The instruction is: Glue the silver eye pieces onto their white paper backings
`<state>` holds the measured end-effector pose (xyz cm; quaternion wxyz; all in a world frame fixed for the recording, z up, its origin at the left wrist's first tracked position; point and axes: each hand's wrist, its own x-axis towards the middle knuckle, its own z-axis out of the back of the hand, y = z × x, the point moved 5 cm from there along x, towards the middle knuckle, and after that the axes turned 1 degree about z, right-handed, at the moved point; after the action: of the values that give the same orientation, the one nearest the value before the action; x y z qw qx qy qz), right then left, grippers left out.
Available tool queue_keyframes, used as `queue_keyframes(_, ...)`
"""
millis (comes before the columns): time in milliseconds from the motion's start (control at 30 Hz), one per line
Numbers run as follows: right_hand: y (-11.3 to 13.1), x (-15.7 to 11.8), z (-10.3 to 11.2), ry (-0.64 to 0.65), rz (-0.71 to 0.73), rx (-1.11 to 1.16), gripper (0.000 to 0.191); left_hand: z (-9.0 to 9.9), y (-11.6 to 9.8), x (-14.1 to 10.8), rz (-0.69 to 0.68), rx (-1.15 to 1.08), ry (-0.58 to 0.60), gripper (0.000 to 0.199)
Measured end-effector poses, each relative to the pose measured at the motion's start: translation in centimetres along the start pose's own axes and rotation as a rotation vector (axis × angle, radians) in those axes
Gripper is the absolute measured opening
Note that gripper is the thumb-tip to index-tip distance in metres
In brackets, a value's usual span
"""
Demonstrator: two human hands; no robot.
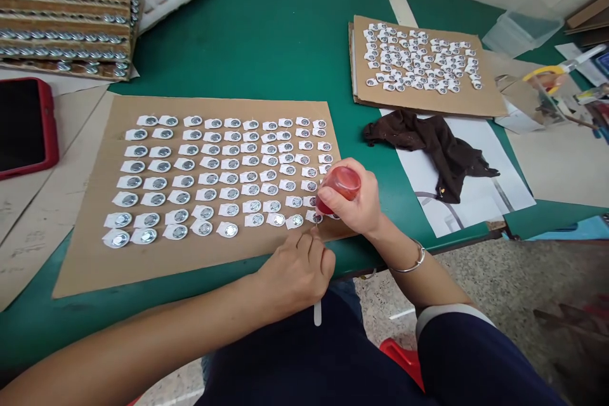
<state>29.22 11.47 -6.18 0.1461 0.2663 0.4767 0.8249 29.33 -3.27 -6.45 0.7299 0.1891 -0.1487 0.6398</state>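
Observation:
My right hand (365, 206) is wrapped round a red, see-through squeeze bottle (343, 183), tilted over the near right corner of a cardboard sheet (190, 266). Rows of small round silvery metal pieces on white paper tabs cover that sheet. One such piece (314, 217) lies right under the bottle, by the fingertips of both hands. My left hand (302, 266) is closed, and the rounded end of a flat white stick (318, 314) sticks out below it. Fingers hide the stick's other end and the bottle's tip.
A second cardboard sheet (428, 98) with crowded tabbed pieces lies at the back right. Nearer are a dark brown cloth (435, 146) and white paper (428, 212). A red-cased phone (23, 127), stacked corrugated cardboard (61, 19), a clear plastic box (523, 28) and yellow-handled scissors (545, 71) also lie about.

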Motion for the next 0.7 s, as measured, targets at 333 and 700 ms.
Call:
queue_keyframes(333, 0.32, -0.12, -0.52, 0.061, 0.025, -0.004, 0.024, 0.0, 0.02, -0.02, -0.003, 0.001, 0.004, 0.004)
queue_keyframes(700, 0.02, 0.0, -0.44, 0.046, 0.013, -0.006, 0.024, 0.09, 0.09, 0.04, -0.005, -0.003, 0.008, 0.004)
